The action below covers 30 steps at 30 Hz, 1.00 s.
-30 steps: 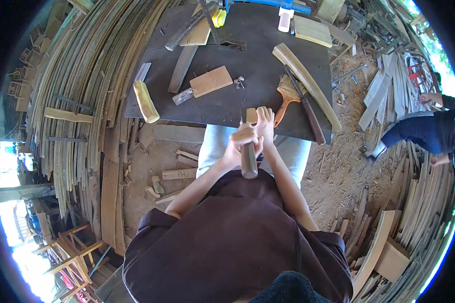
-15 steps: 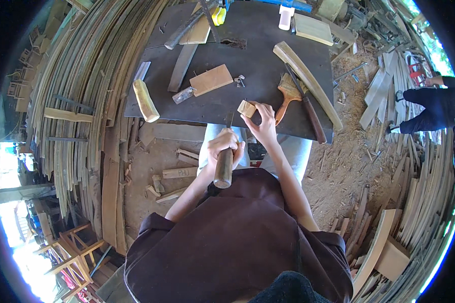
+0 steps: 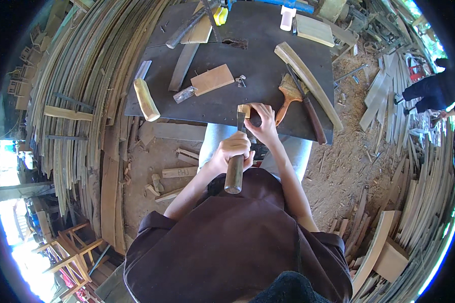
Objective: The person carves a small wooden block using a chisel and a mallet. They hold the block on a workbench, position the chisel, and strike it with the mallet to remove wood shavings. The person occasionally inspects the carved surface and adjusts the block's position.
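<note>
My left hand (image 3: pixel 233 150) is wrapped round the wooden handle of a chisel (image 3: pixel 234 174). Its flat metal blade points away from me, and the tip meets or overlaps the near side of a small wooden block (image 3: pixel 244 108); whether it cuts in, I cannot tell. My right hand (image 3: pixel 263 122) pinches that block between thumb and fingers at the near edge of the dark table (image 3: pixel 197 113). Right of this hand lies a brush (image 3: pixel 290 91) with an orange handle. Beside the brush, a long dark-handled tool (image 3: pixel 311 111) rests against a curved wooden piece (image 3: pixel 308 81).
A flat wooden board (image 3: pixel 212 80) and a small metal piece (image 3: pixel 184 95) lie on the table. A rounded wooden piece (image 3: pixel 145 100) sits at its left edge, a hammer (image 3: pixel 189 29) farther back. Stacked planks (image 3: pixel 86 76) line the left. Another person (image 3: pixel 427 93) is at far right.
My left hand has brought the chisel right and slightly forward, so its blade now reaches the block. My right hand keeps hold of the block almost in place. The person at right has shifted.
</note>
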### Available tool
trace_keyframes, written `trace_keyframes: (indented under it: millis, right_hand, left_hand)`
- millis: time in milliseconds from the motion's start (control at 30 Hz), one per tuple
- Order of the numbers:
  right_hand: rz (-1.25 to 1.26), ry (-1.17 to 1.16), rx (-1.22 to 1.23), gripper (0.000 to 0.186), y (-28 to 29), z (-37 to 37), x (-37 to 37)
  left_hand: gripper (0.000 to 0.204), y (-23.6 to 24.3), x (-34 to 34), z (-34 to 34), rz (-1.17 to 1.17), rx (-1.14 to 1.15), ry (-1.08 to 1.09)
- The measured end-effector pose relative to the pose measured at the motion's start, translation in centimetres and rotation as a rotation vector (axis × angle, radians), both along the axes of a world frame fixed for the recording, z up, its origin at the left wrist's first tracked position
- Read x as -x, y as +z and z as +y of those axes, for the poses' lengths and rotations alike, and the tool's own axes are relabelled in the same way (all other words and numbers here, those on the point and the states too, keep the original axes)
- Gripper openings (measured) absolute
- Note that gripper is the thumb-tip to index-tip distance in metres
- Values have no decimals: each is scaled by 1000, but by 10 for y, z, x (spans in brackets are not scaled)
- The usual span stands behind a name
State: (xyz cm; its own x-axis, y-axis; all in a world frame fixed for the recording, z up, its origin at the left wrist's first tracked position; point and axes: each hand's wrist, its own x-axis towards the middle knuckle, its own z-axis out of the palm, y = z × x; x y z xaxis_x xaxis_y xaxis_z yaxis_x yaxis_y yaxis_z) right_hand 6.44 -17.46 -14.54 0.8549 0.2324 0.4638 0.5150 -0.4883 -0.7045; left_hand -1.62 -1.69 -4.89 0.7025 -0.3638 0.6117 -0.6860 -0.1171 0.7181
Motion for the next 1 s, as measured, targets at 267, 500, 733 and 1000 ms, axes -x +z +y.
trace_keyframes:
  millis: [267, 500, 733, 1000]
  right_hand:
    - [-28, 0, -21, 50, -6, -1, -1]
    - [-17, 24, 4, 51, -8, -3, -1]
    - [-25, 30, -6, 51, -7, -2, -2]
    - [-31, 39, 0, 51, -8, -5, -2]
  left_hand:
    - [30, -3, 2, -4, 17, 63, 42]
    - [30, -11, 9, -9, 2, 100, 59]
    - [31, -14, -6, -13, -61, 112, 80]
    - [31, -17, 6, -11, -47, 109, 65]
